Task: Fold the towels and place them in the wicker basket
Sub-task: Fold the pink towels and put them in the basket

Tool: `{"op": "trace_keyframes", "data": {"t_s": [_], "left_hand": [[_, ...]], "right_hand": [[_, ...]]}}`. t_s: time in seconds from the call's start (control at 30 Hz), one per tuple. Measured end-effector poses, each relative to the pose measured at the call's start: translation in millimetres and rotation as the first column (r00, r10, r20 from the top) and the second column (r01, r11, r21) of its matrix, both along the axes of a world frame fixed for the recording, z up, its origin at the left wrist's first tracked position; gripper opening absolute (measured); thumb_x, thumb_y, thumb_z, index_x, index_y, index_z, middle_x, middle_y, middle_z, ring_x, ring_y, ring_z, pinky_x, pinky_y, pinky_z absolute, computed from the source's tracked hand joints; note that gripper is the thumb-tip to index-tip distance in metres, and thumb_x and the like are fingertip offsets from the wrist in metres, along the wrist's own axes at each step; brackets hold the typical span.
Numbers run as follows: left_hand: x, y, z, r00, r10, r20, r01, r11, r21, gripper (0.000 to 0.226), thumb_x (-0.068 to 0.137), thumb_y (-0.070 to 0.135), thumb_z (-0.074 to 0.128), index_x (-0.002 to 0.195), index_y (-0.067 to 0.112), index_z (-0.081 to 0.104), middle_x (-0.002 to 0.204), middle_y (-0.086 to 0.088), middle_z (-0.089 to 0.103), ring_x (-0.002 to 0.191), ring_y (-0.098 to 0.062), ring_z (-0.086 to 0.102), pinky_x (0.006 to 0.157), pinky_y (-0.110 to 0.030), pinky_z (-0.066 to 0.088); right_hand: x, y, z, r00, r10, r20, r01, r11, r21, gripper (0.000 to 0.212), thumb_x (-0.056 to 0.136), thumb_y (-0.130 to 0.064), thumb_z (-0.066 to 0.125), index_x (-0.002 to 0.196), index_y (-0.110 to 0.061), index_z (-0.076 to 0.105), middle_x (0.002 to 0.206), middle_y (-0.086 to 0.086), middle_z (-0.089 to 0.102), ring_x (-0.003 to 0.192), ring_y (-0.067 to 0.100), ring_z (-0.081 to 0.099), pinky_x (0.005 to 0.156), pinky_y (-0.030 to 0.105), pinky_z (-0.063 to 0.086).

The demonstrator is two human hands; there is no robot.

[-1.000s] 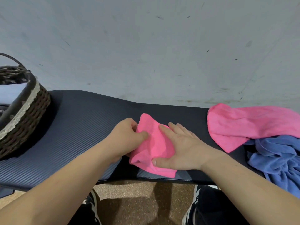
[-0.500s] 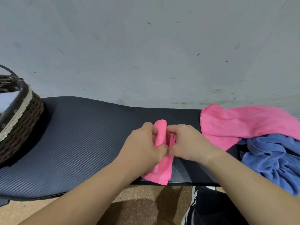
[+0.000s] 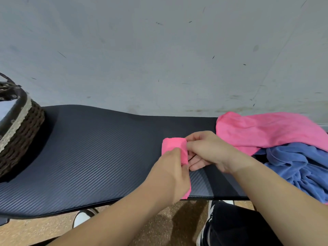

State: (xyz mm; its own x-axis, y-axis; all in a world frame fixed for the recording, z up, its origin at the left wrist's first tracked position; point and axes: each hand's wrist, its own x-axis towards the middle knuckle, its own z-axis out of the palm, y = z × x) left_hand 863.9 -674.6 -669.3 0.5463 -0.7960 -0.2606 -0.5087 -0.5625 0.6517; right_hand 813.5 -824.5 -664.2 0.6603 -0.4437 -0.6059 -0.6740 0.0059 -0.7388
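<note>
The person holds a small pink towel [image 3: 174, 147] with both hands near the front of the dark bench [image 3: 88, 157]. It is folded into a thin strip. The strip runs from the person's side toward the wall [image 3: 159, 59], and its near end reaches the bench edge.

The left hand [image 3: 170, 174] is curled round the near half of it. The right hand [image 3: 209, 151] pinches the far end from the right side.

The wicker basket [image 3: 23, 132] sits far off to the left, well apart from both hands. The left hand is the nearer one to it, so I think the towel has to travel left across the bench.

A big pink towel [image 3: 266, 132] and a blue towel [image 3: 301, 171] lie in a heap on the right, not yet folded.
</note>
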Motion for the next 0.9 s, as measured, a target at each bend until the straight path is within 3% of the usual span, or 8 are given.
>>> {"op": "trace_keyframes", "data": {"t_s": [0.1, 0.17, 0.27, 0.4, 0.57, 0.67, 0.8, 0.9], "left_hand": [[-5.1, 3.2, 2.1, 0.997, -0.052, 0.063, 0.053, 0.998, -0.026, 0.026, 0.096, 0.010, 0.054, 0.122, 0.008, 0.055, 0.116, -0.008, 0.055, 0.100, -0.024, 0.056, 0.085, -0.032, 0.049], [1.5, 5.0, 4.4, 0.995, -0.083, 0.053, 0.083, 0.997, 0.002, 0.028, 0.096, 0.014, 0.057, 0.123, 0.011, 0.053, 0.114, -0.003, 0.054, 0.101, -0.023, 0.057, 0.086, -0.034, 0.049], [23.0, 12.4, 5.5, 0.997, -0.005, 0.074, -0.001, 0.997, 0.080, 0.060, 0.084, 0.038, 0.077, 0.132, 0.025, 0.043, 0.121, 0.006, 0.045, 0.102, -0.018, 0.057, 0.083, -0.029, 0.048], [38.4, 21.9, 3.7, 0.999, 0.041, 0.001, -0.040, 0.966, 0.254, 0.071, 0.068, 0.063, 0.081, 0.118, 0.029, 0.045, 0.110, 0.011, 0.054, 0.095, -0.011, 0.060, 0.083, -0.038, 0.057], [43.8, 23.1, 5.7, 0.927, 0.160, -0.340, -0.112, 0.981, 0.157, 0.041, 0.072, 0.028, 0.088, 0.103, 0.025, 0.062, 0.099, 0.003, 0.068, 0.085, -0.014, 0.069, 0.068, -0.033, 0.062], [60.2, 32.6, 15.2, 0.905, 0.165, -0.392, -0.161, 0.986, 0.044, 0.032, 0.072, 0.008, 0.085, 0.095, 0.023, 0.071, 0.091, 0.002, 0.071, 0.070, -0.006, 0.066, 0.056, -0.020, 0.054], [80.7, 56.2, 34.5, 0.841, 0.041, -0.540, -0.066, 0.997, -0.027, 0.034, 0.074, 0.002, 0.084, 0.097, 0.025, 0.076, 0.099, -0.004, 0.075, 0.089, -0.021, 0.074, 0.074, -0.032, 0.060], [91.6, 73.4, 46.4, 0.841, -0.016, -0.541, -0.023, 0.998, -0.064, 0.040, 0.076, -0.001, 0.084, 0.106, 0.024, 0.077, 0.106, -0.008, 0.076, 0.095, -0.021, 0.074, 0.078, -0.034, 0.061]], "right_hand": [[0.6, 3.5, 0.6, 1.000, 0.005, 0.011, -0.005, 1.000, -0.024, 0.018, 0.098, -0.026, 0.063, 0.104, -0.010, 0.071, 0.077, 0.016, 0.076, 0.072, 0.031, 0.077, 0.074, 0.047, 0.066], [1.7, 6.9, -3.0, 1.000, 0.008, 0.011, -0.007, 0.998, -0.070, 0.018, 0.100, -0.026, 0.065, 0.108, -0.011, 0.067, 0.079, 0.019, 0.076, 0.068, 0.030, 0.077, 0.072, 0.047, 0.066], [4.1, 9.5, -7.7, 1.000, -0.024, 0.003, 0.024, 0.996, -0.080, 0.013, 0.102, -0.024, 0.062, 0.107, -0.011, 0.063, 0.073, 0.015, 0.073, 0.060, 0.025, 0.074, 0.068, 0.045, 0.066], [7.7, 8.8, -8.4, 0.998, -0.047, -0.035, 0.047, 0.999, -0.015, 0.011, 0.103, -0.018, 0.059, 0.107, -0.009, 0.061, 0.082, 0.020, 0.074, 0.062, 0.027, 0.075, 0.064, 0.041, 0.066], [4.7, 3.0, -10.7, 0.998, 0.026, -0.057, -0.022, 0.998, 0.065, 0.015, 0.105, -0.016, 0.054, 0.115, -0.007, 0.061, 0.091, 0.021, 0.074, 0.073, 0.028, 0.076, 0.069, 0.040, 0.066], [0.6, -2.7, -11.9, 0.993, 0.100, 0.058, -0.105, 0.990, 0.090, 0.026, 0.100, -0.007, 0.060, 0.125, -0.013, 0.063, 0.107, 0.011, 0.071, 0.089, 0.021, 0.073, 0.078, 0.037, 0.063], [-2.4, -0.5, 1.2, 0.947, 0.143, 0.288, -0.214, 0.949, 0.233, 0.060, 0.078, 0.006, 0.070, 0.132, -0.018, 0.065, 0.116, 0.005, 0.072, 0.104, 0.013, 0.067, 0.086, 0.023, 0.054], [0.0, 10.3, 13.4, 0.903, 0.211, 0.374, -0.340, 0.884, 0.322, 0.058, 0.077, 0.002, 0.070, 0.133, -0.008, 0.066, 0.123, 0.016, 0.071, 0.110, 0.022, 0.068, 0.098, 0.034, 0.055]]}}
